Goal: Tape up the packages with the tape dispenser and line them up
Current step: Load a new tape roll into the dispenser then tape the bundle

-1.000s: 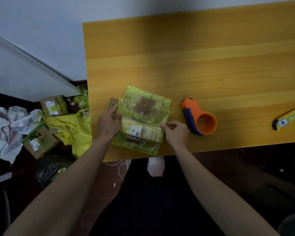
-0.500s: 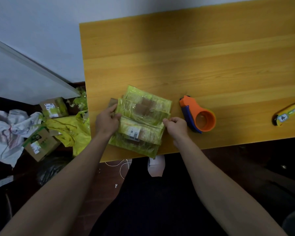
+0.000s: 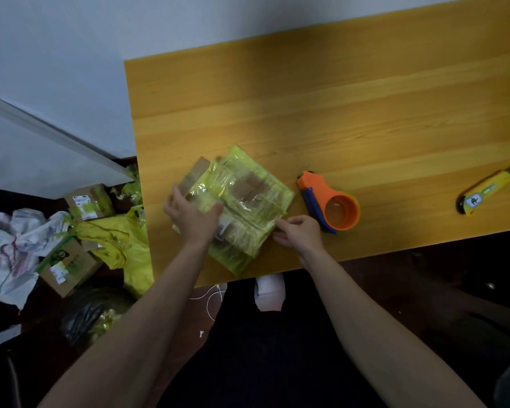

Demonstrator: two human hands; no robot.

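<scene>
A flat cardboard package [image 3: 242, 198] wrapped in yellow-green tape lies near the front left of the wooden table [image 3: 336, 119]. My left hand [image 3: 193, 214] lies on its left part, fingers spread over the top and thumb pointing right. My right hand [image 3: 299, 232] pinches the package's right edge with curled fingers. The orange and blue tape dispenser [image 3: 330, 203] stands on the table just right of the package, untouched.
A yellow utility knife [image 3: 487, 189] lies at the table's right. On the floor to the left are taped cardboard boxes [image 3: 68, 263], crumpled yellow-green tape [image 3: 121, 242] and a white cloth [image 3: 9, 245]. The table's front edge runs just below the package.
My left hand has slid from the package's left edge onto its top. The package has shifted slightly, showing more bare cardboard at its far left corner. My right hand stays at the right edge.
</scene>
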